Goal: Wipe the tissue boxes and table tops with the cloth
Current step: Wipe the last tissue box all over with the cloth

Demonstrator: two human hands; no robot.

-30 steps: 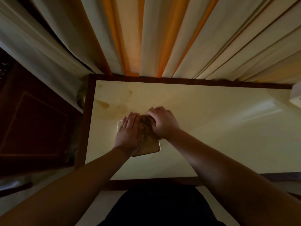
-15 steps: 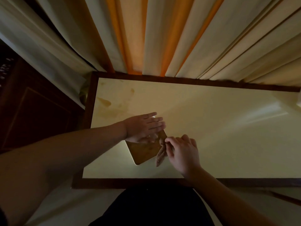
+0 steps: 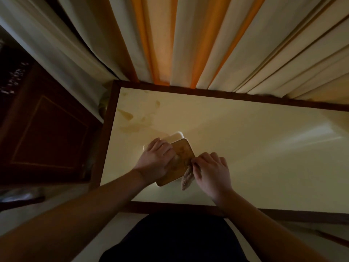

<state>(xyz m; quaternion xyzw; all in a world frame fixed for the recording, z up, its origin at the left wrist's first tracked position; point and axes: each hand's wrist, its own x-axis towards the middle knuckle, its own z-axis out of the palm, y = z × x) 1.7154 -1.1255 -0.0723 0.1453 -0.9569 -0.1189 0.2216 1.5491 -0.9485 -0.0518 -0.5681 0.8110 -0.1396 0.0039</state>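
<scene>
At the far left, a dark wooden cabinet was seen, its panelled face close beside the table's left edge, with only a narrow gap left between. The table was framed by a dark brown rim, and its pale, smooth top was marked by brownish stains near the back left corner. Along the back edge, pleated curtains in cream and orange were hung right down to the rim.

Just right of the stains, the tissue box was found standing on the table top, left of centre, turned at an angle to the edges. A tan, rounded-corner top and paler sides were shown. The left hand was laid on the box's left part, fingers curled over the top and side, so the box was gripped and steadied.

At the box's right edge, the cloth was held, a coarse, brownish, bunched strip hanging down against the side. It was pinched by the right hand, fingers closed round its upper end and pressed to the box's near right corner.

Further right, a wide stretch of bare table top was left open, lit by a soft sheen, all the way to the frame's edge. Near the front rim, dark clothing was seen between the forearms.
</scene>
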